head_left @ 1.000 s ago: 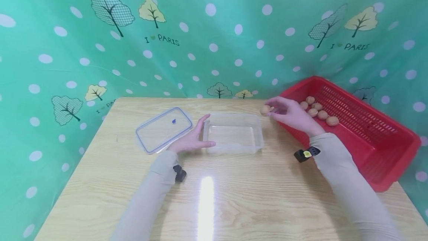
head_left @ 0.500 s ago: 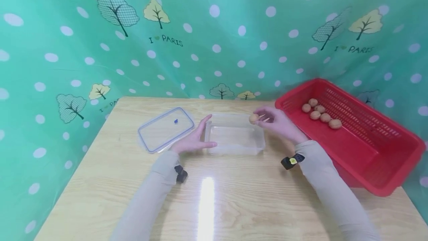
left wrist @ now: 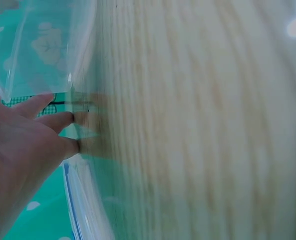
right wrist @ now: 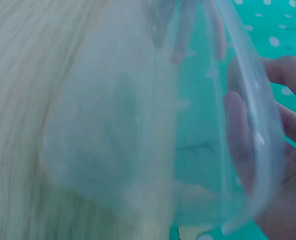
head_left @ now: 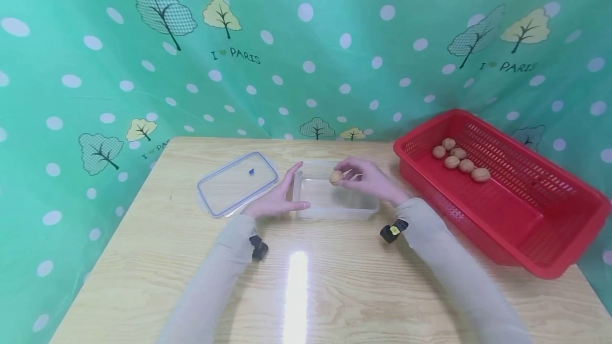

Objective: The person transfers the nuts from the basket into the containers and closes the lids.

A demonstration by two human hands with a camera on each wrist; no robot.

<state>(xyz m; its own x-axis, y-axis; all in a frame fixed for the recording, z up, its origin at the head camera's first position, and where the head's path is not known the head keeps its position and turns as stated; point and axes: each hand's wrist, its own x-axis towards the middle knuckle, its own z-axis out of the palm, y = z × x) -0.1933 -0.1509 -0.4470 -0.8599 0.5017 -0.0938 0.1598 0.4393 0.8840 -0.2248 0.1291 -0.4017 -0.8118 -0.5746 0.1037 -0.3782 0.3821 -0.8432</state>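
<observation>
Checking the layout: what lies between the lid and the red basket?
In the head view, the clear box sits between the lid and basket, with both hands at it; the right hand holds a walnut over it.

Green dotted backdrop point(head_left: 306, 68); wooden table point(head_left: 334, 280)

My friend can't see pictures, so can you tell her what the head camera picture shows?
A person's right hand pinches a small round tan walnut over an empty clear plastic box, while the left hand rests flat against the box's side. On the pale wooden table lie a clear blue-rimmed lid and a red plastic basket holding six more walnuts.
</observation>
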